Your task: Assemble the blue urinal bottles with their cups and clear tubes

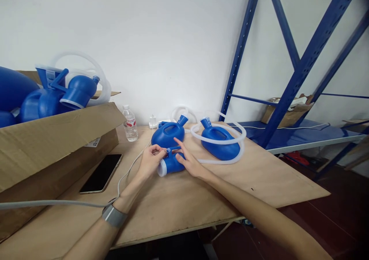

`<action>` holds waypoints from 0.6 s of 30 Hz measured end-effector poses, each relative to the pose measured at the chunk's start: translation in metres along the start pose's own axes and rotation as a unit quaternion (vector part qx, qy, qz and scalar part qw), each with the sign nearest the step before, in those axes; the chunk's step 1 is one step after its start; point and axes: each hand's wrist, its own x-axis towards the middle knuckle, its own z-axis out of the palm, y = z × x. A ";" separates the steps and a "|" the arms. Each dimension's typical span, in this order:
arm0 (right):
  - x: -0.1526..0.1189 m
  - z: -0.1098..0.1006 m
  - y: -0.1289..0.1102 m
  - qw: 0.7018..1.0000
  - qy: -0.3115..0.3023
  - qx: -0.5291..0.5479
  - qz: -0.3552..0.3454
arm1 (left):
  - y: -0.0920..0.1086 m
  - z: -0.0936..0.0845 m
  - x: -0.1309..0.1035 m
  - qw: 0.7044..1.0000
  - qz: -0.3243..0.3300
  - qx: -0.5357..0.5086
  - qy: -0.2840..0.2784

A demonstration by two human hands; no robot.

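Note:
A blue urinal cup (175, 164) with a white rim lies on its side on the wooden table (219, 198), its open end toward the left. My left hand (151, 160) pinches the end of the cup's thin handle (174, 148). The fingers of my right hand (188, 162) are stretched out and spread, resting against the cup's right end. Just behind stand a blue urinal bottle (164, 137) with a flared mouth and, to its right, a second blue urinal bottle (220, 149). A white translucent hose (241, 148) loops around the second bottle.
On the left, a cardboard box (57, 144) holds several blue bottles and cups. A phone (101, 173), a water bottle (131, 127) and a white cable (123, 177) lie or stand between it and my hands; the cable crosses my left wrist. Blue shelving (291, 98) stands right.

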 end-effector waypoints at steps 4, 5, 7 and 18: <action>0.009 0.001 -0.002 0.997 0.017 0.037 0.059 | 0.007 0.008 -0.008 1.000 -0.005 0.016 -0.010; 0.010 0.002 -0.001 0.997 0.031 0.039 0.062 | 0.009 0.010 -0.009 1.000 -0.009 0.020 -0.013; 0.010 0.004 0.000 0.996 0.059 0.037 0.056 | 0.011 0.012 -0.012 0.999 -0.016 0.022 -0.020; 0.001 0.007 -0.005 0.988 0.135 0.039 0.063 | 0.019 0.017 -0.017 0.999 -0.038 -0.001 -0.034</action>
